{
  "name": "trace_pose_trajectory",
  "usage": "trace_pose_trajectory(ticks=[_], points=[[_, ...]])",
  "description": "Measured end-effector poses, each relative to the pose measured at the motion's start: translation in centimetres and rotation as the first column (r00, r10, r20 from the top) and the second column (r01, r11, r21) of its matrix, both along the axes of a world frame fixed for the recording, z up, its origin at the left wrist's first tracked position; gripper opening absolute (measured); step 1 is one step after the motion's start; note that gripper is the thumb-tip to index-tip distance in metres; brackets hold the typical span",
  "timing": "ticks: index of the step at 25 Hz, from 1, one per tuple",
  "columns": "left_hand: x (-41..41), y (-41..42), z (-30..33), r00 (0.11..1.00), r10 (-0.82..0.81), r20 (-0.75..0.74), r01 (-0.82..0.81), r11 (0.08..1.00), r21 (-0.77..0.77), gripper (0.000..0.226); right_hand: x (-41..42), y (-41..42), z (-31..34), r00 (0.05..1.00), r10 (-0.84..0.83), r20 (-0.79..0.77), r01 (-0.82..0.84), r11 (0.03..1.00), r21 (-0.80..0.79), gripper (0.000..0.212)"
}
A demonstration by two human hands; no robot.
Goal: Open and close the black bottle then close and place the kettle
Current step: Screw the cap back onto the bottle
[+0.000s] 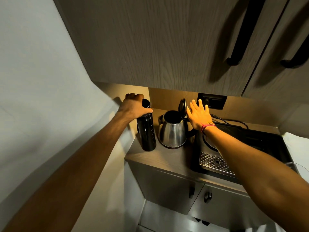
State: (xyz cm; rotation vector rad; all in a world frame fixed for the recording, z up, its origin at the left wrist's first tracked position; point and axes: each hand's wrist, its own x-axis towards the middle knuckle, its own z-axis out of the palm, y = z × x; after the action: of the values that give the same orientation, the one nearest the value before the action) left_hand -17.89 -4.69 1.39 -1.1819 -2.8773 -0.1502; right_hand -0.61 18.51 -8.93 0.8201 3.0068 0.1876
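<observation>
A tall black bottle (147,133) stands upright at the left end of the wooden counter (167,158). My left hand (135,106) is wrapped over its cap from above. Just right of it sits a steel kettle (173,133) with its black lid (183,106) flipped up and the opening showing. My right hand (199,113) is flat with fingers spread, right behind the raised lid; whether it touches the lid I cannot tell. A red thread band circles that wrist.
A black tray (260,144) with a perforated metal drip grate (215,162) and the kettle base lies to the right. A wall socket (212,100) and cord sit behind. Cabinet doors hang close overhead, a wall stands at left, and lower cabinets sit under the counter.
</observation>
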Motion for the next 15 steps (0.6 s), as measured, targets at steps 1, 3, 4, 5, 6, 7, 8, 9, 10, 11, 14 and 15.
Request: trace_pose_trajectory(ticks=[1, 3, 4, 5, 6, 7, 8, 9, 10, 11, 14, 15], points=[[0.0, 0.0, -0.4, 1.000, -0.018, 0.022, 0.018, 1.000, 0.018, 0.077, 0.0, 0.0, 0.0, 1.000, 0.000, 0.001, 0.000, 1.000, 0.001, 0.086], [0.0, 0.2, -0.7, 0.998, -0.052, 0.042, 0.051, 0.998, 0.030, 0.076, 0.0, 0.0, 0.1, 1.000, -0.002, 0.005, 0.002, 1.000, 0.004, 0.086], [0.0, 0.2, -0.6, 0.997, -0.066, 0.045, 0.066, 0.998, 0.014, 0.075, 0.0, 0.0, 0.1, 1.000, -0.003, -0.001, 0.003, 1.000, 0.004, 0.086], [0.0, 0.3, -0.4, 0.995, -0.081, 0.056, 0.082, 0.997, -0.011, 0.074, 0.0, -0.1, 0.1, 1.000, -0.008, -0.009, 0.008, 1.000, 0.001, 0.085], [0.0, 0.3, -0.1, 0.991, -0.100, 0.084, 0.103, 0.994, -0.032, 0.072, 0.0, -0.1, 0.1, 1.000, -0.012, -0.013, 0.012, 1.000, -0.005, 0.084], [-0.1, 0.3, 0.2, 0.984, -0.129, 0.127, 0.135, 0.990, -0.043, 0.069, -0.1, -0.2, 0.1, 1.000, -0.016, -0.019, 0.016, 1.000, -0.014, 0.083], [-0.2, 0.3, 0.6, 0.971, -0.163, 0.176, 0.175, 0.983, -0.053, 0.066, -0.1, -0.2, 0.0, 0.999, -0.022, -0.029, 0.021, 1.000, -0.022, 0.080], [-0.4, 0.3, 1.1, 0.955, -0.194, 0.223, 0.215, 0.974, -0.073, 0.067, -0.2, -0.2, 0.0, 0.999, -0.026, -0.037, 0.025, 0.999, -0.029, 0.078], [-0.4, 0.3, 1.6, 0.940, -0.214, 0.265, 0.246, 0.964, -0.098, 0.071, -0.1, -0.1, 0.1, 0.999, -0.028, -0.037, 0.027, 0.999, -0.035, 0.077], [-0.5, 0.2, 2.2, 0.931, -0.218, 0.294, 0.261, 0.959, -0.114, 0.077, -0.1, -0.1, 0.1, 0.999, -0.025, -0.032, 0.024, 0.999, -0.036, 0.077], [-0.2, 0.2, 3.0, 0.957, -0.124, 0.262, 0.165, 0.977, -0.138, 0.086, -0.1, -0.1, 0.2, 1.000, -0.011, -0.014, 0.011, 1.000, -0.021, 0.079], [0.0, 0.3, 3.0, 0.974, -0.082, 0.213, 0.118, 0.979, -0.163, 0.083, 0.0, 0.0, 0.2, 1.000, -0.010, -0.008, 0.010, 1.000, -0.021, 0.080]])
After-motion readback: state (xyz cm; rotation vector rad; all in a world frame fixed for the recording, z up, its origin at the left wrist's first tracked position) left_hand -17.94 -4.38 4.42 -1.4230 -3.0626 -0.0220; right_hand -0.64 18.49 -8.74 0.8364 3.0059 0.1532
